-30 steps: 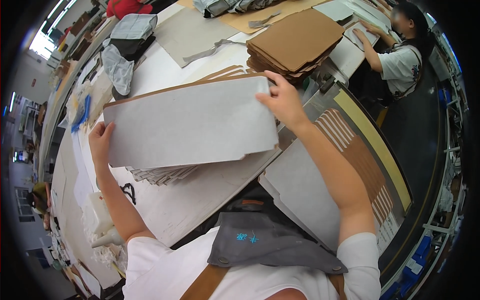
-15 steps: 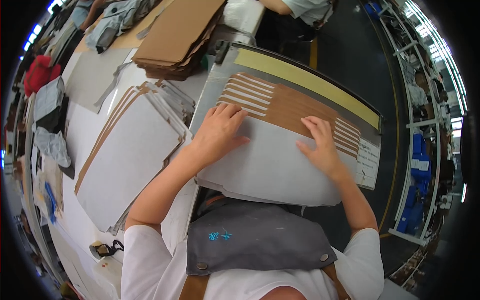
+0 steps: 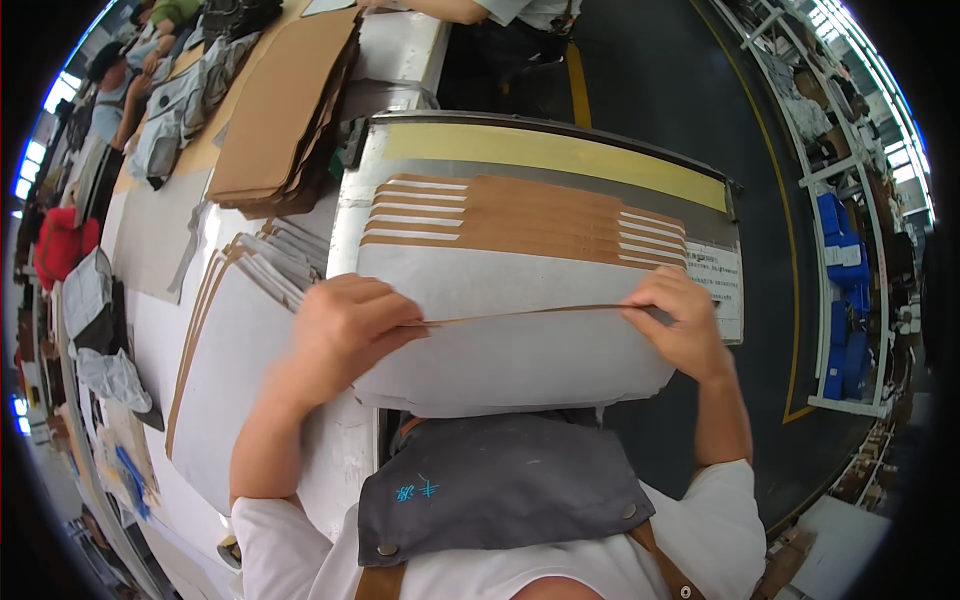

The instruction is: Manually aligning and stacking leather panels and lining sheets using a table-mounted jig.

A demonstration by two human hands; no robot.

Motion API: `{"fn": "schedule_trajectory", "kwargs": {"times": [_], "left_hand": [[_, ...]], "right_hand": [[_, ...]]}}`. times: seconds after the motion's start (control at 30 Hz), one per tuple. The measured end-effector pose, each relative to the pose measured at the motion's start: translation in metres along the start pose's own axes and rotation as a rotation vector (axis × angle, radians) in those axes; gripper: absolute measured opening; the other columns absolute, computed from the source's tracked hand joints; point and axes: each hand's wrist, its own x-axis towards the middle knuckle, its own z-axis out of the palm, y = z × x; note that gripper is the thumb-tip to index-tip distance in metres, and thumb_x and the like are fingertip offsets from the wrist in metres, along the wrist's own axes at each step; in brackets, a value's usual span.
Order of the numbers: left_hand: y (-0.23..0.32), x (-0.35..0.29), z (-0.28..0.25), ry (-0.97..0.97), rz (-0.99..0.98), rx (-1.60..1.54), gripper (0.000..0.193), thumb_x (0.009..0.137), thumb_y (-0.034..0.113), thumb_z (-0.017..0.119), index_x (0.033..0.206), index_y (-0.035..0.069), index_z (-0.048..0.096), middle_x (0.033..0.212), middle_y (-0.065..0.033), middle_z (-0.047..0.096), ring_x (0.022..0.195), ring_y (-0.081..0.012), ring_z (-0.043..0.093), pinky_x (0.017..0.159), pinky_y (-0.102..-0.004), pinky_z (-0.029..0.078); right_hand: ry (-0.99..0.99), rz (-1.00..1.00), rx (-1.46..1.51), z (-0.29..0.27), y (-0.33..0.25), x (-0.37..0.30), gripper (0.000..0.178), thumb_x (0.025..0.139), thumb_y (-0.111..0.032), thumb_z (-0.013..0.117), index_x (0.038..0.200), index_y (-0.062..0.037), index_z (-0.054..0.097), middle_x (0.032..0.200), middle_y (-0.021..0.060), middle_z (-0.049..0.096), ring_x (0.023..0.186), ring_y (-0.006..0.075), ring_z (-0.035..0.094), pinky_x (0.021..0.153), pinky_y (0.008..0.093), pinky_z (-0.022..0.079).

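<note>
In front of me lies an overlapping stack of sheets (image 3: 545, 222), with stepped brown edges and white strips at both ends. Above its near part, my left hand (image 3: 348, 328) and my right hand (image 3: 682, 316) pinch the two ends of one grey-white sheet (image 3: 520, 355). The brown far edge of that sheet runs between my fingers, slightly raised from the stack. My left fingertips are partly hidden behind the hand. The stack rests on a small metal-topped table (image 3: 350, 215) with a yellow strip (image 3: 550, 152) along its far side.
Left of me, fanned grey-white sheets (image 3: 235, 370) lie on a long white table (image 3: 145, 350). Farther back is a brown sheet pile (image 3: 285, 110). A printed paper (image 3: 718, 285) hangs at the right. Shelving with blue bins (image 3: 845, 260) stands across the aisle. Other people work at the far tables.
Both hands have drawn nearer to me and closed on a sheet's edge, which lifts between them. Another brown edge with white strips shows on the stack. The view has shifted slightly.
</note>
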Motion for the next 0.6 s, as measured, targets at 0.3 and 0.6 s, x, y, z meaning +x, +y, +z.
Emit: {"fn": "schedule_trajectory", "kwargs": {"times": [0.3,0.6], "left_hand": [[-0.064,0.122,-0.015,0.085,-0.209,0.168,0.023,0.075,0.015,0.077,0.092,0.002,0.068,0.085,-0.0101,0.065,0.074,-0.0200,0.063,0.067,-0.0313,0.049],[-0.082,0.114,0.107,-0.227,-0.008,0.478,0.064,0.094,0.053,0.044,0.142,0.011,0.039,0.150,-0.0087,0.034,0.142,-0.0300,0.024,0.111,-0.0584,0.020]], "right_hand": [[0.043,0.079,-0.111,-0.058,0.060,0.114,0.014,0.082,-0.013,0.067,0.093,-0.0040,0.068,0.089,0.0086,0.065,0.088,0.0266,0.061,0.081,0.0343,0.045],[-0.030,0.052,-0.508,0.035,0.107,0.066,0.051,0.094,-0.032,0.053,0.140,-0.0122,0.043,0.151,0.0119,0.032,0.141,0.0349,0.024,0.110,0.0551,0.018]]}}
